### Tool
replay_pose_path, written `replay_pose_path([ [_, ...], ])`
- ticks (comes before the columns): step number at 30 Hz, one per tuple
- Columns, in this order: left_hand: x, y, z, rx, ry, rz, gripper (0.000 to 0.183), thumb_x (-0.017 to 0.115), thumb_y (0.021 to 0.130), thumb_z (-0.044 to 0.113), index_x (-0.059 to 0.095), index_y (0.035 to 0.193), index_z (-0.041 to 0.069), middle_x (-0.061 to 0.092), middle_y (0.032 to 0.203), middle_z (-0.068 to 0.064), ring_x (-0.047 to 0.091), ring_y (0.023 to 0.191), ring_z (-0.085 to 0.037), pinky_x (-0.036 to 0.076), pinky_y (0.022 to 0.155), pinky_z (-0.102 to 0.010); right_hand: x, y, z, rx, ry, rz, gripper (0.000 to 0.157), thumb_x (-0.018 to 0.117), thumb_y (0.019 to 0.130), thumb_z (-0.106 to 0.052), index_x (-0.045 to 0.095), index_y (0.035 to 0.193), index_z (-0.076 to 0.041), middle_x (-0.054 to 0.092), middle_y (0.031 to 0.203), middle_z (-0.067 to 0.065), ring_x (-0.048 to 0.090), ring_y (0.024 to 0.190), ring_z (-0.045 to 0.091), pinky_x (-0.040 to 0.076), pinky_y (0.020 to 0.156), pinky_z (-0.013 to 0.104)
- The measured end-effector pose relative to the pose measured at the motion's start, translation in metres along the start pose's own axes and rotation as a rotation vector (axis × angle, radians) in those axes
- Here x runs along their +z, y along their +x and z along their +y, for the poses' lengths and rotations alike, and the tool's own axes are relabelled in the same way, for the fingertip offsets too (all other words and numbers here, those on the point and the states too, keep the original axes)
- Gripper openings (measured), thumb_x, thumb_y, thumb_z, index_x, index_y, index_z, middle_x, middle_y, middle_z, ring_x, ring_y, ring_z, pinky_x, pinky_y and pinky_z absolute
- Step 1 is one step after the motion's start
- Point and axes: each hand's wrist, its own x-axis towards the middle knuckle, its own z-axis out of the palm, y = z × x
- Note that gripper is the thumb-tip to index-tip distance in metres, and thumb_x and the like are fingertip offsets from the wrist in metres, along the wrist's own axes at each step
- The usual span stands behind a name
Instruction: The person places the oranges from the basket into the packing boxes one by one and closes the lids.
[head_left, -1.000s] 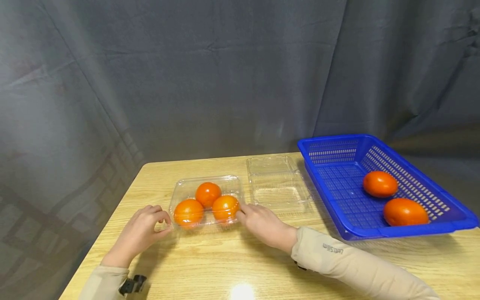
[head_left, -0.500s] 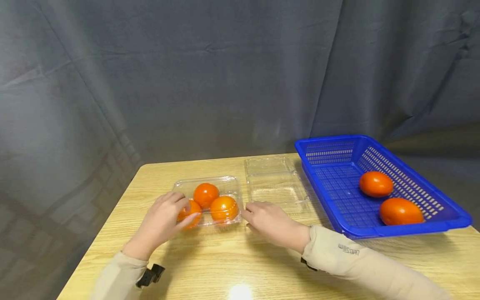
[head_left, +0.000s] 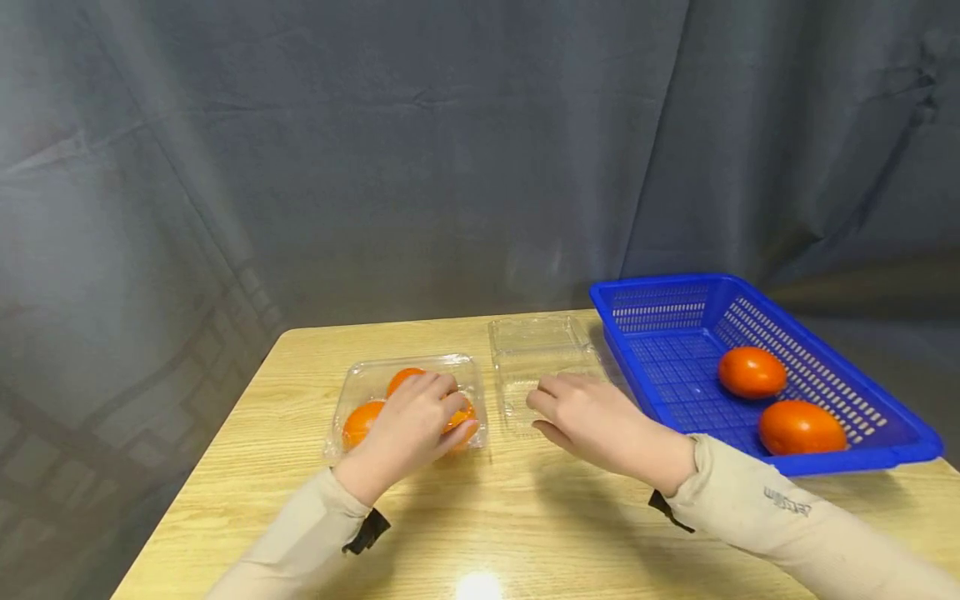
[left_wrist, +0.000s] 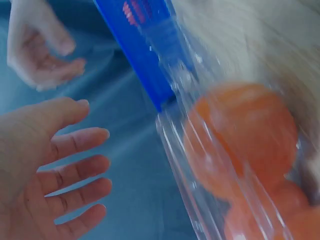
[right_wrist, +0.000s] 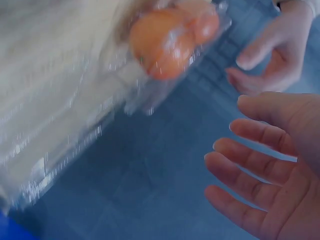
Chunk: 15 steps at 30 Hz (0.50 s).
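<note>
In the head view a clear plastic clamshell box [head_left: 341, 392] with its lid down holds several glossy orange round fruits [head_left: 363, 423]. My left hand [head_left: 412, 423] is over the front of this box and hides part of the fruit. In the left wrist view the fingers of that hand [left_wrist: 65, 170] are spread and hold nothing, beside the box edge. My right hand [head_left: 600, 421] hovers at the front of a second clear clamshell box [head_left: 543, 367], which lies open without fruit. Its fingers [right_wrist: 250, 165] are loosely bent and hold nothing in the right wrist view.
A blue perforated basket [head_left: 660, 400] stands on the right of the wooden table [head_left: 450, 533], with two orange fruits [head_left: 752, 372] inside. Grey cloth [head_left: 450, 167] hangs behind the table's back edge.
My left hand has moved right, from beside the filled box to over its front. My right hand has left that box's right front corner and moved right, towards the open box.
</note>
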Motion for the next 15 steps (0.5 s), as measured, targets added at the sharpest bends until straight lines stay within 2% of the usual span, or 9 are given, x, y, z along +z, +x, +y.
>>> replay_pose_path([
  [6,0.008,0.015,0.017,0.032,0.039,-0.044,0.017,0.071,0.079,0.033,0.066,0.079,0.017,0.058,0.081,0.003,0.055,0.077,-0.016,0.048,0.070,-0.029,-0.021,-0.005,0.020,0.033,-0.035,0.044,0.025,0.079,0.071,-0.018,0.057,0.080,-0.012,0.054,0.072,-0.002,0.056,0.064,0.016,0.047,0.058,0.030],
  [10,0.017,0.023,0.025,0.029,0.072,-0.063,0.020,0.072,0.077,0.036,0.067,0.084,0.017,0.060,0.082,0.004,0.057,0.078,-0.014,0.048,0.069,-0.026,-0.033,-0.010,0.033,0.043,-0.052,0.076,0.025,0.080,0.070,-0.016,0.059,0.082,-0.011,0.054,0.073,-0.001,0.054,0.063,0.015,0.047,0.055,0.029],
  [15,0.028,0.030,0.033,0.001,0.095,-0.120,0.022,0.073,0.077,0.036,0.068,0.086,0.017,0.060,0.083,0.004,0.057,0.077,-0.014,0.049,0.070,-0.026,-0.041,-0.017,0.049,0.092,-0.058,0.051,0.023,0.079,0.070,-0.016,0.059,0.082,-0.010,0.053,0.070,0.000,0.051,0.060,0.014,0.045,0.053,0.027],
])
